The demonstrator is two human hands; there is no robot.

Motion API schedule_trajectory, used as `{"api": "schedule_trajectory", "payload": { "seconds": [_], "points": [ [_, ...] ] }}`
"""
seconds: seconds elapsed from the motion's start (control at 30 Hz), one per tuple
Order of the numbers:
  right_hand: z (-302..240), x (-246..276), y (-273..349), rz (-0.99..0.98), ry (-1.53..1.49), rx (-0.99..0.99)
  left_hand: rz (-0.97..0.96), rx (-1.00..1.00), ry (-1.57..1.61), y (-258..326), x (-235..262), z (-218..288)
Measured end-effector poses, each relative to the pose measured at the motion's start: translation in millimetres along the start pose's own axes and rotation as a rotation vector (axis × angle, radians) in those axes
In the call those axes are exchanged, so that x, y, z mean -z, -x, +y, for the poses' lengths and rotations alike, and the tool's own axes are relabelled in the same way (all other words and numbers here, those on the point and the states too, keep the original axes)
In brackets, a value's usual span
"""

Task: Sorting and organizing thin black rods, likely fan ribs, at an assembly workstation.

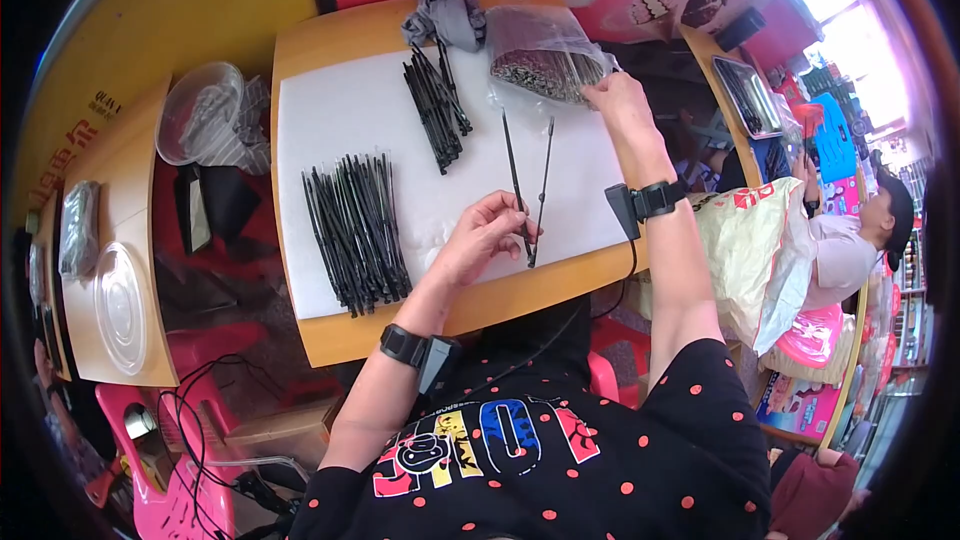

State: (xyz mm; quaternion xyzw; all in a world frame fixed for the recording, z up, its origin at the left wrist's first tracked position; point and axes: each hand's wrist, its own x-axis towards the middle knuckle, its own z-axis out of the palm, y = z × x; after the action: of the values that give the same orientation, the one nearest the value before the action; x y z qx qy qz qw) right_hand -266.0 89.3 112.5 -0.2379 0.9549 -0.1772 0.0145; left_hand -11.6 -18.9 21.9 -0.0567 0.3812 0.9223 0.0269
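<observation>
My left hand (487, 235) is closed around two thin black rods near their lower ends. One rod (514, 165) leans left and the other (546, 165) leans right, so their upper ends stand apart. At the far right of the white sheet (330, 110), my right hand (622, 105) pinches the edge of a clear plastic bag (530, 30). Inside the bag lie many thin dark sticks (545, 75). A large row of black rods (355, 235) is laid out at the left of the sheet. A smaller pile of similar rods (437, 110) rests farther back, near the bag.
A crumpled grey cloth (447, 15) lies at the table's back edge. Left of the wooden table (460, 315) is another table with a clear lid (120, 308) and a plastic tub (190, 115). A large pale sack (750, 250) stands to my right, beside another person (845, 250).
</observation>
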Motion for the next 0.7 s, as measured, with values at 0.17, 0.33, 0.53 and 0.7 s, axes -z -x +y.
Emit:
{"api": "schedule_trajectory", "payload": {
  "seconds": [0.17,0.33,0.53,0.7],
  "points": [
    [9,5,-20,-0.156,-0.037,-0.002,0.004,0.032,-0.001,-2,-3,2],
    [21,15,-28,-0.285,-0.197,-0.146,-0.028,0.021,0.028,-2,-1,0],
    [22,22,-24,-0.367,-0.512,-0.178,-0.008,0.041,0.022,0,-3,4],
    [35,15,-30,-0.307,-0.492,-0.137,-0.022,0.032,0.018,-1,-5,5]
  ]
}}
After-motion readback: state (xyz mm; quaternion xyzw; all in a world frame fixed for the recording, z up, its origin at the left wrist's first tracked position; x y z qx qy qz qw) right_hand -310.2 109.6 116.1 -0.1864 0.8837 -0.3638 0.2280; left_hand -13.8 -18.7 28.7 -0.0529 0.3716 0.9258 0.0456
